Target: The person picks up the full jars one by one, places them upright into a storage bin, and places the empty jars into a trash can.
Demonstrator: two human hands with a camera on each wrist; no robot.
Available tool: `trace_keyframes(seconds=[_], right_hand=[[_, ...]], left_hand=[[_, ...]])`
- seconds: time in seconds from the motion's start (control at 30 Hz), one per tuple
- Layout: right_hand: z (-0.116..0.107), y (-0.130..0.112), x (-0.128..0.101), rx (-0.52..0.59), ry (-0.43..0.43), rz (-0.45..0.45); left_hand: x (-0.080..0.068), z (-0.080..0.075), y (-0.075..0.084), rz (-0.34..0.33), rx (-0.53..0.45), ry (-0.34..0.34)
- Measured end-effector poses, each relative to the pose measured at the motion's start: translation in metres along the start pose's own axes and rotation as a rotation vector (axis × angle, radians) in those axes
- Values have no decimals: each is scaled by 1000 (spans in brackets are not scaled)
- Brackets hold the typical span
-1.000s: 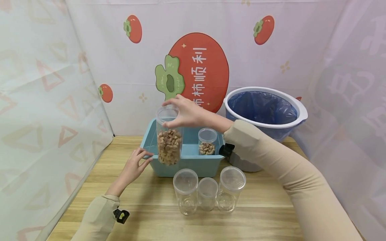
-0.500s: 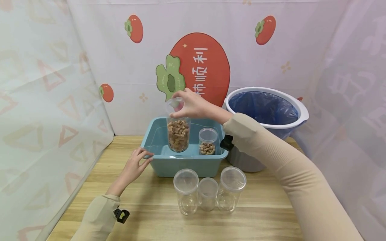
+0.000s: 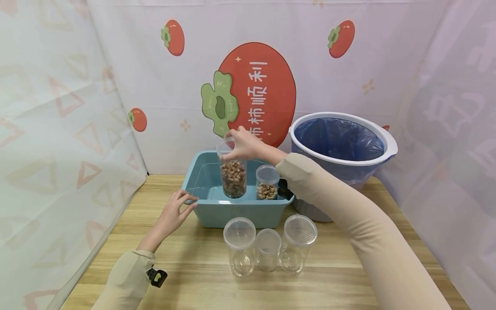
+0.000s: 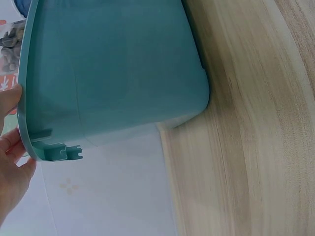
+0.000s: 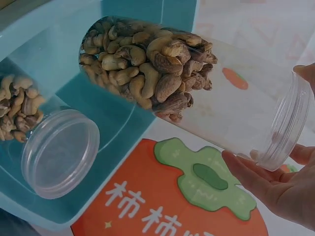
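My right hand (image 3: 248, 146) grips a tall clear jar of cashews (image 3: 234, 178) near its lid, thumb and fingers spread round the top. The jar is upright inside the light blue basin (image 3: 240, 215); whether its bottom touches the basin floor I cannot tell. Beside it in the basin stands a short lidded jar of cashews (image 3: 267, 185). In the right wrist view the tall jar (image 5: 147, 69) is about half full of nuts. My left hand (image 3: 174, 215) pinches the basin's rim at its near left corner, its fingertips also visible in the left wrist view.
In front of the basin stand a clear lidded jar (image 3: 240, 245), a smaller jar (image 3: 267, 249) and another tall one (image 3: 297, 243), close together on the wooden table (image 3: 186, 275). A bin with a blue liner (image 3: 341, 137) is at the back right. Printed cloth (image 3: 162, 86) hangs behind.
My right hand has carried the tall jar of cashews from in front of the basin's near wall back and rightward over it, then lowered it inside. The left hand stays at the rim.
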State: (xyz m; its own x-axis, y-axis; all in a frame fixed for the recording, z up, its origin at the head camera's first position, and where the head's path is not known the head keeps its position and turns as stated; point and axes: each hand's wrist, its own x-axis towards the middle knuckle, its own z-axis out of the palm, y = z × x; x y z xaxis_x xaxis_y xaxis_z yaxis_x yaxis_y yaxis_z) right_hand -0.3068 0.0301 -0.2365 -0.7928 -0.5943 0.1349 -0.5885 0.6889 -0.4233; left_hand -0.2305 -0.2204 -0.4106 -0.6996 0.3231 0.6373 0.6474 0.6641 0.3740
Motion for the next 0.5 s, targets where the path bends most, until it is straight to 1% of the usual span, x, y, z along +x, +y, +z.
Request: trace_keyframes(seconds=[0.2, 0.5], right_hand=[[16, 9, 2, -5, -50, 47], [35, 19, 4, -11, -116, 60]], left_hand=[[1, 0, 2, -6, -8, -11], [0, 1, 1, -5, -1, -2]])
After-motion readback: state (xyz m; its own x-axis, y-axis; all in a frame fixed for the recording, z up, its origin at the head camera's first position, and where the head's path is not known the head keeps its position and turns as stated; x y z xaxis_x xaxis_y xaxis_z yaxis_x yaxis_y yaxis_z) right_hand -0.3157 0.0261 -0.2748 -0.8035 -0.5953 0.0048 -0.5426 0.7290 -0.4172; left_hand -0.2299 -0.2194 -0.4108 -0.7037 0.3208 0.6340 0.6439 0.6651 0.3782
